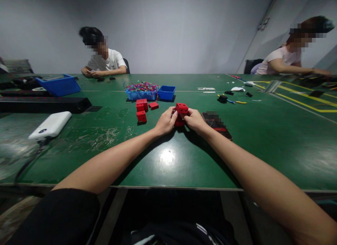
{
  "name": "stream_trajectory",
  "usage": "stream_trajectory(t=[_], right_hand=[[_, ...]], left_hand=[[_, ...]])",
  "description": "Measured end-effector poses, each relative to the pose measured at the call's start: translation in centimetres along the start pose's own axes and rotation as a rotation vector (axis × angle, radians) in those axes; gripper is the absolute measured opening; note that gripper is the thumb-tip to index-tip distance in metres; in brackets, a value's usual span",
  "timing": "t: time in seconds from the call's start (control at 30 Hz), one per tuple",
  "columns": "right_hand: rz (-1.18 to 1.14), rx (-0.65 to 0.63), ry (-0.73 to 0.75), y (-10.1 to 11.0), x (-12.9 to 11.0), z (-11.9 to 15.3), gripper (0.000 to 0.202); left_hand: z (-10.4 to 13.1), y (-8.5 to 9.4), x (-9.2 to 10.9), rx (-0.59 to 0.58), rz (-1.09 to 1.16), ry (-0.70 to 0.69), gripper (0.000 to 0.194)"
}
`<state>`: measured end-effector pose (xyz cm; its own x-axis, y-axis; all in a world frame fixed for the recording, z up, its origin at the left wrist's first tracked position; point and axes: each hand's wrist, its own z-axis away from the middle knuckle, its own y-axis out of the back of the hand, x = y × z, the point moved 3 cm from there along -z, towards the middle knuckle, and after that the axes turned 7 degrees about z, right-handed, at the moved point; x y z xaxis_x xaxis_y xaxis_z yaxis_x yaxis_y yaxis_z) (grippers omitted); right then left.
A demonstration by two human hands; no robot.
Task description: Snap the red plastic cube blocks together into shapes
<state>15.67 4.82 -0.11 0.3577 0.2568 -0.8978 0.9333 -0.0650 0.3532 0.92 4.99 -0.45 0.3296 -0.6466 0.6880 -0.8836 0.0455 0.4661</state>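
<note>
A red block-like part (pixel 181 108) with small dark holes is held between my two hands, above the green table (pixel 158 171). My left hand (pixel 166 121) grips it from the left, thumb pressed against its side. On the other side my right hand (pixel 195 120) closes round it. More red shows below, between the fingers, where the hands partly cover it. Several similar red blocks (pixel 141 116) stand to the left, with a flat red piece (pixel 153 105) beside them.
Beyond are a blue tray of tangled wires (pixel 141 94) and a blue bin (pixel 166 93). A phone (pixel 217 125) lies right of my hands, a white power bank (pixel 50 125) at left. Pliers (pixel 235 102) lie farther right. Two people sit across the table.
</note>
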Motion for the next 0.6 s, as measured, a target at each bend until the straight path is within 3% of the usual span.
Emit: stream_trajectory(t=[0.17, 0.4, 0.6], right_hand=[[0.037, -0.008, 0.025, 0.09, 0.34, -0.12, 0.023], [0.169, -0.046, -0.002, 0.24, 0.33, 0.17, 0.051], [0.231, -0.057, -0.001, 0.13, 0.49, 0.04, 0.044]], left_hand=[[-0.12, 0.05, -0.03, -0.009, 0.012, 0.015, 0.029], [-0.53, 0.0, -0.84, -0.088, -0.019, 0.171, 0.038], [-0.61, 0.1, -0.86, -0.095, 0.002, 0.164, 0.038]])
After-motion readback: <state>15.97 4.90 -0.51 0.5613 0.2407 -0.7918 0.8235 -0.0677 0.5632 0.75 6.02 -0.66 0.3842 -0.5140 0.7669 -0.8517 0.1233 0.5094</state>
